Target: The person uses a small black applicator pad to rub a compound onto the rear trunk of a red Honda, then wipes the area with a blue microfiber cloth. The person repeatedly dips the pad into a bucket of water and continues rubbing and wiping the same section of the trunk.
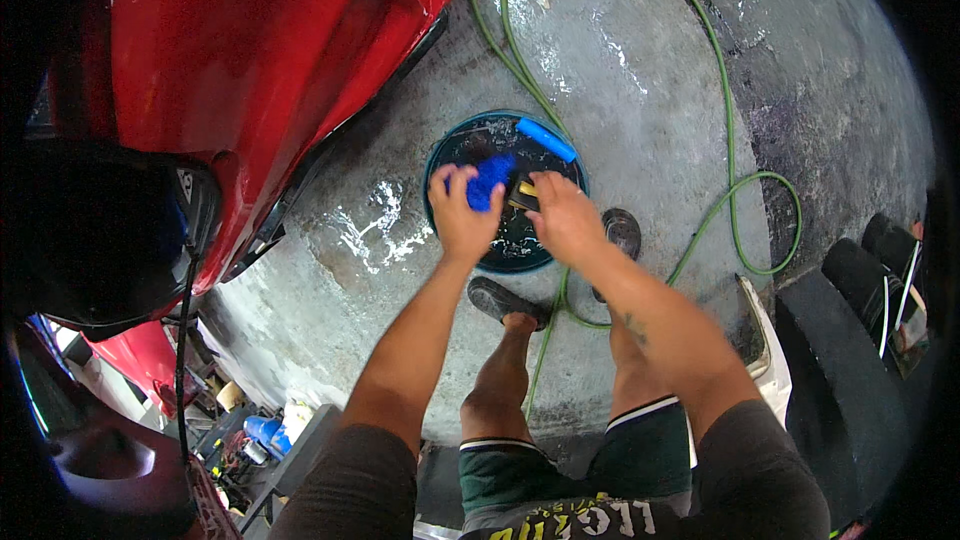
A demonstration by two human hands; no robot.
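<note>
Both my hands are over a round dark tub [520,258] of dark liquid on the floor between my feet. My left hand [464,220] has its fingers curled round a bright blue, shaggy wash sponge [488,184]. Close beside it, my right hand [568,216] grips a small black block with a yellow part [520,196]; whether it is a brush or a sponge I cannot tell. A light blue bar-shaped piece [546,140] lies slanted at the tub's far right rim.
Glossy red vehicle bodywork [250,50] stands to the left. A green hose [728,100] loops over the wet grey concrete [630,70] and runs behind the tub. Black curved pieces [850,360] and a white panel [768,360] lie at right. Clutter fills the lower left.
</note>
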